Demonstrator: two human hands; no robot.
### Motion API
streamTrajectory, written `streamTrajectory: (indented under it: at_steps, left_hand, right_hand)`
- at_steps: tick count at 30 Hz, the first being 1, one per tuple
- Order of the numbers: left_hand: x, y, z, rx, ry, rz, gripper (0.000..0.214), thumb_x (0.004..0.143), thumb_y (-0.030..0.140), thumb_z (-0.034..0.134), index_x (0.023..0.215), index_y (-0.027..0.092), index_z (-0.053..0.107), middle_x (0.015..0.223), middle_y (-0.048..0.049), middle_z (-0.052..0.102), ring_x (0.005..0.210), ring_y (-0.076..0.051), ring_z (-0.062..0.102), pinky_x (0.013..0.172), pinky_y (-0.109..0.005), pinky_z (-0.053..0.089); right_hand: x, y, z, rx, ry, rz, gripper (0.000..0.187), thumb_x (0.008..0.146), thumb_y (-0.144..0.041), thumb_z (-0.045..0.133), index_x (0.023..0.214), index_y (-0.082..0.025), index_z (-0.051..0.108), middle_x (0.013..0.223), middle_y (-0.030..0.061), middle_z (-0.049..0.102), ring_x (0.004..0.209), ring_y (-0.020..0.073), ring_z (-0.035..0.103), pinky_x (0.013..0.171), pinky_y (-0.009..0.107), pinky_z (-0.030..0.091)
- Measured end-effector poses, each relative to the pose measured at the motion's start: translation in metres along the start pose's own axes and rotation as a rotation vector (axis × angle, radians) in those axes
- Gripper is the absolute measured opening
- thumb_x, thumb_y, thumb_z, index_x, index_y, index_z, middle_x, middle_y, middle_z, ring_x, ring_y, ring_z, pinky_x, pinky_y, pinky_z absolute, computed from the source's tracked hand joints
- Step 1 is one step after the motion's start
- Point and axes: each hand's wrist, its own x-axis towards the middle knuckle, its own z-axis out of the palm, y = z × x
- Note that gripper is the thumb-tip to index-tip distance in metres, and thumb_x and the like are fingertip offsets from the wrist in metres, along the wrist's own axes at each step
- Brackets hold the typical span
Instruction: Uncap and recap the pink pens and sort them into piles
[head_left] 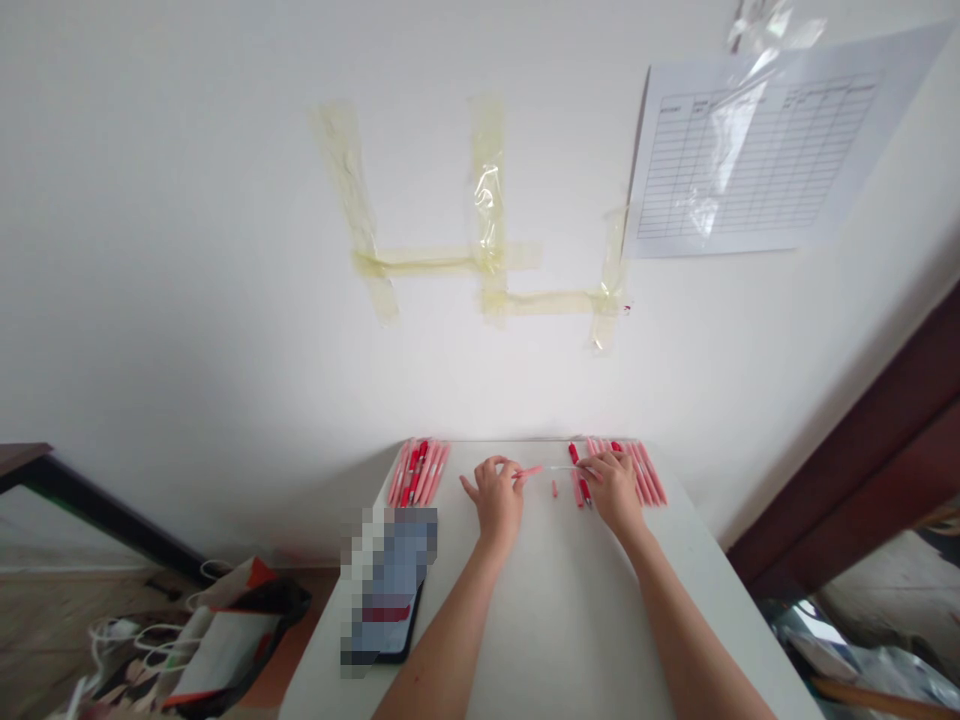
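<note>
My left hand pinches a pink pen barrel that points to the right. Opposite it, my right hand has its fingers closed on a thin, pale pen refill, whose left end is close to the barrel; whether the two touch is too small to tell. A short pink pen piece lies on the white table between the hands. Red and pink pens lie beside and partly under my right hand. To the left of my left hand, a row of pink and red pens lies side by side.
A phone with a blurred screen lies at the table's left edge. The white wall closes off the back, with yellow tape and a taped paper chart. Bags stand on the floor at left; dark red wood is at right.
</note>
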Motion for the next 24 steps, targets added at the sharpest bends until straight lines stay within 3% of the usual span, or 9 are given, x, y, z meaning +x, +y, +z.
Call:
streamTrajectory:
  at_steps: [14, 24]
  left_hand:
    - [-0.006, 0.006, 0.002, -0.066, -0.023, 0.117, 0.010, 0.084, 0.033, 0.067, 0.093, 0.033, 0.072, 0.121, -0.0028, 0.058, 0.121, -0.024, 0.049, 0.113, -0.071, 0.017]
    - [-0.006, 0.007, 0.001, -0.113, -0.034, 0.154, 0.009, 0.085, 0.034, 0.066, 0.090, 0.032, 0.073, 0.122, -0.0032, 0.060, 0.122, -0.024, 0.049, 0.112, -0.072, 0.016]
  right_hand:
    - [-0.001, -0.019, 0.000, 0.036, 0.042, -0.224, 0.020, 0.093, -0.036, 0.056, 0.097, -0.028, 0.074, 0.100, 0.0073, 0.065, 0.106, 0.0268, 0.048, 0.095, 0.048, 0.042]
    - [-0.001, -0.023, 0.000, 0.089, 0.059, -0.253, 0.019, 0.093, -0.034, 0.057, 0.094, -0.029, 0.075, 0.096, 0.0065, 0.066, 0.103, 0.0258, 0.049, 0.092, 0.046, 0.045]
